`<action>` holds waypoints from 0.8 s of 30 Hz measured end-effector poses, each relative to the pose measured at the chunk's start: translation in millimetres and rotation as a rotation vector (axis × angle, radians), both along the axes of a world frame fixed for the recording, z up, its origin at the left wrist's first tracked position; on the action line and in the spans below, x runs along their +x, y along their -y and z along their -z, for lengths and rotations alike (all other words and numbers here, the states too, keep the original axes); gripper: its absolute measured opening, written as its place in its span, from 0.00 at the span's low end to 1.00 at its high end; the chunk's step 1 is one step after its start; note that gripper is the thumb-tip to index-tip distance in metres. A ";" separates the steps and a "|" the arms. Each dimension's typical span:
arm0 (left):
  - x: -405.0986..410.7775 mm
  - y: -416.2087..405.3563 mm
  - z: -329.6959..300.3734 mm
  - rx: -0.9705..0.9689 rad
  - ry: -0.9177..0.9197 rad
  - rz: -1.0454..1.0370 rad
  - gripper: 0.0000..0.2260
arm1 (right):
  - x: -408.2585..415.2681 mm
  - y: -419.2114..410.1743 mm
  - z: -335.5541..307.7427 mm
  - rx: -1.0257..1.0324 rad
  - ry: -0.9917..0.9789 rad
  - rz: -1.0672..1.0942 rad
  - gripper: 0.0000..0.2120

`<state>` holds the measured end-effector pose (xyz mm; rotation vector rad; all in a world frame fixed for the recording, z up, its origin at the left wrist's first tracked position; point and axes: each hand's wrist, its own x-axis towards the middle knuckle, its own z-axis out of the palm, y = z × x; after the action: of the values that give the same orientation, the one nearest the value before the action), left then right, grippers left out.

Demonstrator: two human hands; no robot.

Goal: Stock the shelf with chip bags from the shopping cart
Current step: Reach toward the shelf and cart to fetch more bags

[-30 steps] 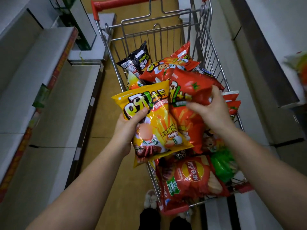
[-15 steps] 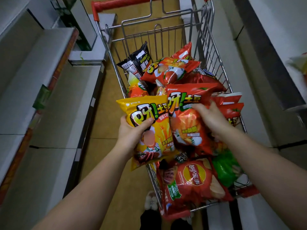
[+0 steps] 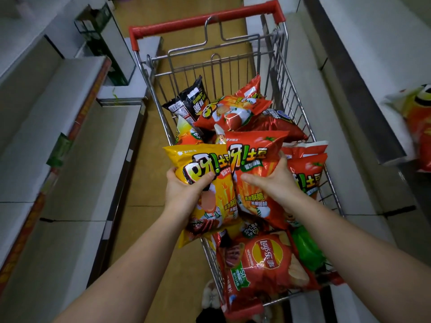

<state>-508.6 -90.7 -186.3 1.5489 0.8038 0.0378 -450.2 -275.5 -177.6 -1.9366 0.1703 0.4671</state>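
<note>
The yellow bag [image 3: 205, 183] has big letters "呀!土豆" across its front, partly covered. Lower on it stands "香浓酥脆", cut off at the edge. The red bag [image 3: 258, 173] beside it has the same "呀!土豆", and lower "香浓酥脆" with "吮指回味" under it. A second red bag [image 3: 307, 173] at the right shows "土豆" too. The red bag at the near end [image 3: 268, 264] carries the "Lay's 乐事" logo and a green label with "+50". Other print is too small to read.

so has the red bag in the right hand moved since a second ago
Yes. The red bag has come toward the person, away from the cart handle, upright beside the yellow bag.
</note>
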 end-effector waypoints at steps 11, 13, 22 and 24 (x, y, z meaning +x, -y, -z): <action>12.5 5.0 -104.9 0.103 0.251 -0.017 0.50 | 21.0 2.1 -92.4 0.138 0.276 0.073 0.48; 17.0 7.3 -132.9 0.129 0.323 -0.026 0.48 | 26.0 3.0 -121.7 0.156 0.372 0.077 0.46; 35.6 5.1 -229.0 0.189 0.594 -0.010 0.34 | 35.0 10.6 -229.7 0.251 0.634 0.083 0.42; 42.1 1.2 -244.5 0.195 0.628 0.008 0.36 | 36.1 10.0 -247.3 0.261 0.675 0.098 0.40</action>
<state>-466.5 -91.9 58.2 1.5920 0.2984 0.5821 -414.1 -285.5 69.7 -1.7177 -0.2227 -0.2324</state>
